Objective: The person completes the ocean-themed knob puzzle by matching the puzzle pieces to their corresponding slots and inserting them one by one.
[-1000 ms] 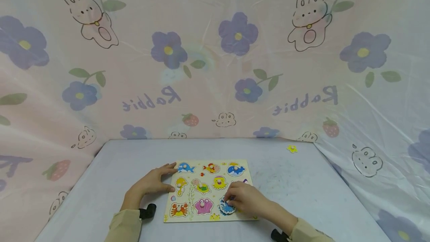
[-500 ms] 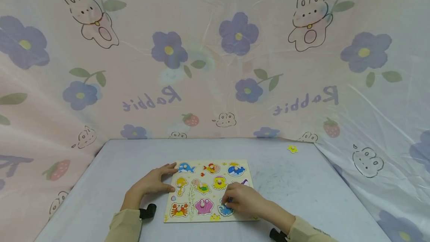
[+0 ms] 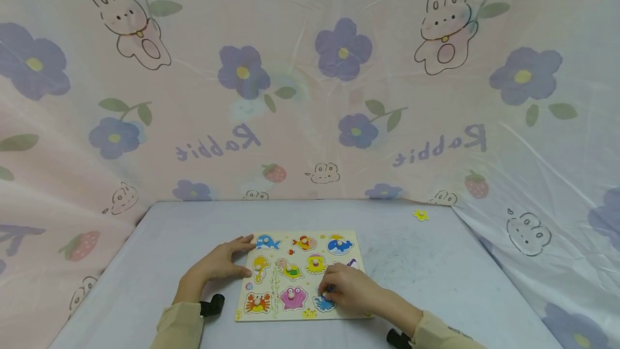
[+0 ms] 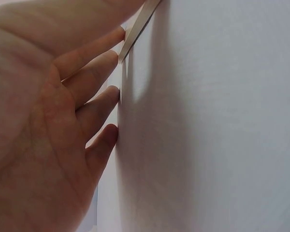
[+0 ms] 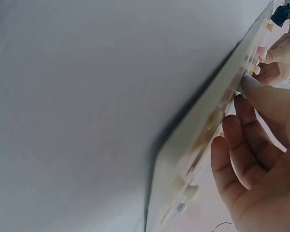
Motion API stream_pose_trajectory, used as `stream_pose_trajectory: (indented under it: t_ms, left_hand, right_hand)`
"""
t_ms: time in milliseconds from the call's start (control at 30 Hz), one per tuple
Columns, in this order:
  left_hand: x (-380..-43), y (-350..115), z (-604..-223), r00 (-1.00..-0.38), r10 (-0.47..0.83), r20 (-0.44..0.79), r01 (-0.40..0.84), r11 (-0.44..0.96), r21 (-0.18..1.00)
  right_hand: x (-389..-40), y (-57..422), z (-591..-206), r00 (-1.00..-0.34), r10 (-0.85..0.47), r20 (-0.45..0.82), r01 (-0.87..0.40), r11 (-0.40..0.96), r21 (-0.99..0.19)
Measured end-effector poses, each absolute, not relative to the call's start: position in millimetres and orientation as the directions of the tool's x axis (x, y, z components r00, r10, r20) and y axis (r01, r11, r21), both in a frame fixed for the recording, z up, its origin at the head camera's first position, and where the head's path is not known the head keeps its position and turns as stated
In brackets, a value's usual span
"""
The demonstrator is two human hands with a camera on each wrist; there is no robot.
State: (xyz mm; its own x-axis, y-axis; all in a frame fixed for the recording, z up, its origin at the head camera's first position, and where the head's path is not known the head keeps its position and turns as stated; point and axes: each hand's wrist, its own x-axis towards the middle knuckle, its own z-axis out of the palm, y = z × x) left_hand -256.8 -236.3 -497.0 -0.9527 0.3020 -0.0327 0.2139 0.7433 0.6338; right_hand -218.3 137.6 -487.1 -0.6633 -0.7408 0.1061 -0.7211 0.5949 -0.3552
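Observation:
A pale wooden knob puzzle board lies on the table with sea-animal pieces in it, such as a red crab, a pink shell and a yellow octopus. At its lower right my right hand pinches a blue puzzle piece between thumb and fingers; the hand covers part of it. In the right wrist view, the right hand's fingertips are close over the board. My left hand rests spread at the left edge, fingertips and thumb touching the board.
A yellow star-shaped piece lies apart at the far right of the white table. A patterned curtain hangs behind the table and along both sides. Black wrist devices sit below each hand.
The blue piece has turned and shifted slightly left, sitting over its place on the board, with my right hand still gripping it. My left hand stays where it was.

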Motion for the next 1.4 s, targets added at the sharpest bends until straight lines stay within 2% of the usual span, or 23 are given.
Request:
stream_pose_trajectory:
  t_ms: [333,533,700,833,1033,1133,1400]
  left_hand:
    - [-256.9,-236.5,-496.5,-0.95,0.311,-0.031,0.22,0.734,0.643]
    - [-255.6,-237.3,-495.1,-0.945,0.327,-0.021,0.238,0.728,0.643]
    - [-254.5,-237.0,-493.7,-0.946,0.323,-0.022,0.235,0.732,0.64]
    - [-254.7,-236.2,-493.7,-0.949,0.314,-0.028,0.224,0.734,0.641]
    - [-255.4,-236.1,-495.2,-0.948,0.316,-0.028,0.227,0.737,0.637]
    - [-256.9,-237.1,-496.9,-0.95,0.312,-0.025,0.225,0.735,0.639]
    - [-258.0,-237.8,-498.5,-0.951,0.31,-0.02,0.226,0.734,0.641]
  right_hand:
    - [-215.8,137.2,-483.5,-0.687,-0.723,0.068,-0.686,0.615,-0.389]
    - [-214.0,140.6,-477.7,-0.702,-0.71,0.063,-0.655,0.608,-0.449]
    - [-214.3,149.0,-476.3,-0.697,-0.706,0.126,-0.648,0.545,-0.531]
    - [-217.2,159.0,-477.2,-0.705,-0.676,0.213,-0.658,0.511,-0.553]
    - [-231.4,183.6,-475.3,-0.75,-0.556,0.358,-0.651,0.523,-0.55]
    - [-243.1,199.7,-475.7,-0.783,-0.462,0.416,-0.622,0.574,-0.533]
    - [-276.5,244.6,-478.6,-0.837,-0.281,0.47,-0.508,0.719,-0.475]
